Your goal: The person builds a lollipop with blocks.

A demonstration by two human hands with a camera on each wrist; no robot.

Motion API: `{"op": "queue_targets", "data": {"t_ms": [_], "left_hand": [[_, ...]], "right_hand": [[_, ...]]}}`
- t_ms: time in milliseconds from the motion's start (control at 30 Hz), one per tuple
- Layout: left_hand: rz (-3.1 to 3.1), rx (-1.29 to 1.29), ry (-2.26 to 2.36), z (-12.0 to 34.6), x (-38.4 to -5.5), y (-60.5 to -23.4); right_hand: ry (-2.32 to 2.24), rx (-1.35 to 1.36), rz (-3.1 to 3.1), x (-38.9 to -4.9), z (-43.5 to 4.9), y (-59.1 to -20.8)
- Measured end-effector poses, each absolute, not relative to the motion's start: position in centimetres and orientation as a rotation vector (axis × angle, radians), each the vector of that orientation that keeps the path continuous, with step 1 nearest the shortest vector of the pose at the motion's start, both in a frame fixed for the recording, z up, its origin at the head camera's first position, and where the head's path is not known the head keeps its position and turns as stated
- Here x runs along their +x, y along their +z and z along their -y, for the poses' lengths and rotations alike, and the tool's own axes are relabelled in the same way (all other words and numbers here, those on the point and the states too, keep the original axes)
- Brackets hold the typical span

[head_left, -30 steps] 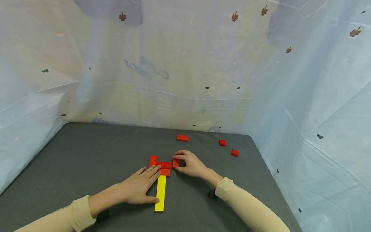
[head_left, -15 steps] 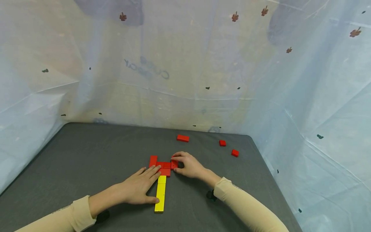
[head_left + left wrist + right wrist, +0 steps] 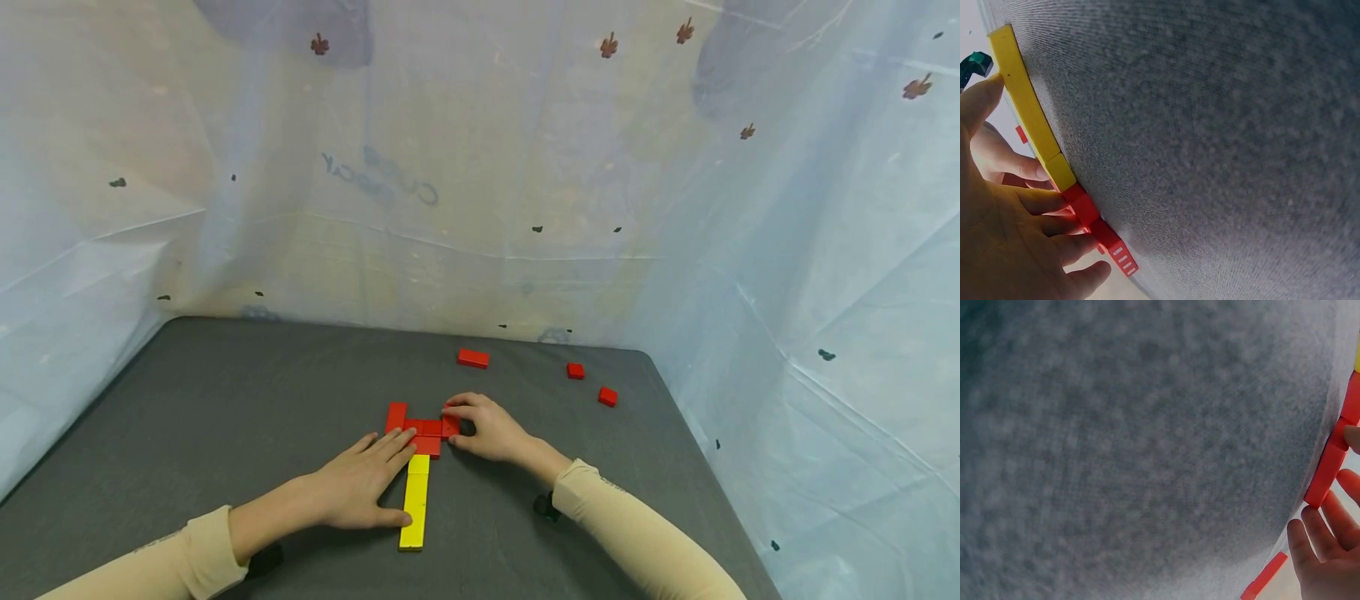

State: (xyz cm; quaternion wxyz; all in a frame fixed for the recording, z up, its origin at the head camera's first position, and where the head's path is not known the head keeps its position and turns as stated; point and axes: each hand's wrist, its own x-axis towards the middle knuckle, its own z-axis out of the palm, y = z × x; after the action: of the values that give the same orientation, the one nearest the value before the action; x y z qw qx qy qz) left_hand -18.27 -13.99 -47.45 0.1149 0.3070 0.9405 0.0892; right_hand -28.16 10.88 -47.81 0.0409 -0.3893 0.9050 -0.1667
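Observation:
Several red blocks (image 3: pixel 428 447) lie joined flat on the dark grey table, with a strip of yellow blocks (image 3: pixel 416 504) running from them toward the person. My left hand (image 3: pixel 348 485) lies with straight fingers on the left part of the red blocks, its thumb touching the yellow strip. At the right end of the red group, a red rectangular block (image 3: pixel 450 425) is pinched between the thumb and fingers of my right hand (image 3: pixel 491 427). It sits against the neighbouring red blocks. The left fingers hide part of the red group.
One loose oblong red block (image 3: pixel 473 358) lies near the table's back edge. Two small red blocks, a farther one (image 3: pixel 575 371) and a nearer one (image 3: pixel 608 397), lie toward the right edge. A pale plastic sheet (image 3: pixel 465 167) hangs behind the table (image 3: pixel 285 392).
My right hand has slid its red block a little to the left, closing the gap to the red group. In the last half second almost nothing moves. The left hand stays in place.

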Motion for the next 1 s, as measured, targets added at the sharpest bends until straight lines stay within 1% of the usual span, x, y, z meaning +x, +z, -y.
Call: {"op": "queue_targets", "data": {"t_ms": [267,467,733,1000], "left_hand": [[-2.756,0.897,0.270,13.9,-18.3,-47.5],[-2.772,0.891,0.273,14.0,-18.4,-47.7],[-2.772,0.872,0.274,14.2,-18.7,-47.9],[-2.774,0.879,0.268,14.2,-18.6,-47.9]], "right_hand": [[-0.598,-1.188,-2.775,-28.1,-11.6,-47.5],[-0.779,-1.112,-2.816,-28.7,-13.5,-46.8],[-0.989,-0.935,-2.970,-30.3,-18.7,-46.1],[-0.939,-0.713,-3.117,-31.9,-25.7,-46.6]]}}
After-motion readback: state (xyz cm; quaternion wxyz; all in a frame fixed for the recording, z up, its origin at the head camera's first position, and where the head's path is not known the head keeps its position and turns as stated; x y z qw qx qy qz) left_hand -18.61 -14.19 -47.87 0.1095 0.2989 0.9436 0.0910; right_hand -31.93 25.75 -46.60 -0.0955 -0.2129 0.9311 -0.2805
